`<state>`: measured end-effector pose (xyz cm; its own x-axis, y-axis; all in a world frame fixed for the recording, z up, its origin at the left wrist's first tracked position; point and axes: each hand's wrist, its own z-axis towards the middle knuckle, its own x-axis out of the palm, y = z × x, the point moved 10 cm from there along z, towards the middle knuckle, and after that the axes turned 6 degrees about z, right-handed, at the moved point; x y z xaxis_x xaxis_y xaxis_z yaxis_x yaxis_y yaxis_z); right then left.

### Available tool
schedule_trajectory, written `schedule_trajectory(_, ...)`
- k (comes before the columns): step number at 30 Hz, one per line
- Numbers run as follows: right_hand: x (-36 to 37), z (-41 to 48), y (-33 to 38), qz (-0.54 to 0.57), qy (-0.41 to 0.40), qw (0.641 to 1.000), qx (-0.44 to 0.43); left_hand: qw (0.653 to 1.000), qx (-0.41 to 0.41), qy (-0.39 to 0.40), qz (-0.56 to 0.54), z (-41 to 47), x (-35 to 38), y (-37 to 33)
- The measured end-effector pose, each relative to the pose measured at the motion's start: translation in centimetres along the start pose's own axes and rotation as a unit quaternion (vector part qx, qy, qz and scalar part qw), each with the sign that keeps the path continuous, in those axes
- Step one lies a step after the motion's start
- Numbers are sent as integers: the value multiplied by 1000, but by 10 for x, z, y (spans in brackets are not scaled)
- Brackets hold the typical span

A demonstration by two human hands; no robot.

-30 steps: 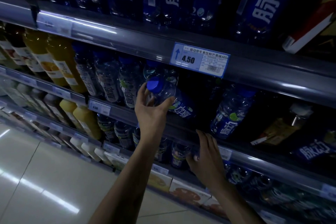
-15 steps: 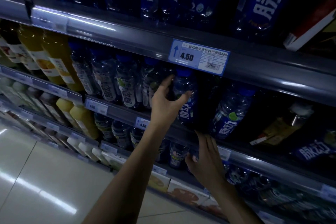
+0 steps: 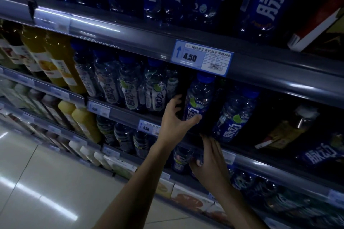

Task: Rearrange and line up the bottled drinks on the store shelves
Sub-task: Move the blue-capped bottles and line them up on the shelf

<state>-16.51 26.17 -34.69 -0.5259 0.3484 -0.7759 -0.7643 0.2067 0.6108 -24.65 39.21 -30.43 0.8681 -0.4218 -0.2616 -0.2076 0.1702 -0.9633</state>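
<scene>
head view is showing you gripping the blue bottle [image 3: 200,98] on the middle shelf with your left hand [image 3: 176,121], your right hand [image 3: 212,160] resting straight-fingered on the shelf rail [image 3: 270,168] at its 6 o'clock, while the neighbouring bottle [image 3: 234,117] at 3 o'clock is seemingly awaiting lining up.

Dim, bluish view; glare streaks the floor [image 3: 46,201]; edges seemingly bowed.

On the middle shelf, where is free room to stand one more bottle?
The widest dark gap, seemingly empty, lies between the right blue-labelled clear bottle and the tilted yellow-labelled bottle. A narrow gap separates that blue bottle from the blue-capped bottle held by the left hand. Left of it, the white-labelled bottles stand crowded.
</scene>
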Motion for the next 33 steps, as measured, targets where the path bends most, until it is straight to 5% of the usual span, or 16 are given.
schedule_trajectory(33, -26, -24, -20, -86, -92, 992, -11, 986, 27, -36, 162, 9, 10, 12)
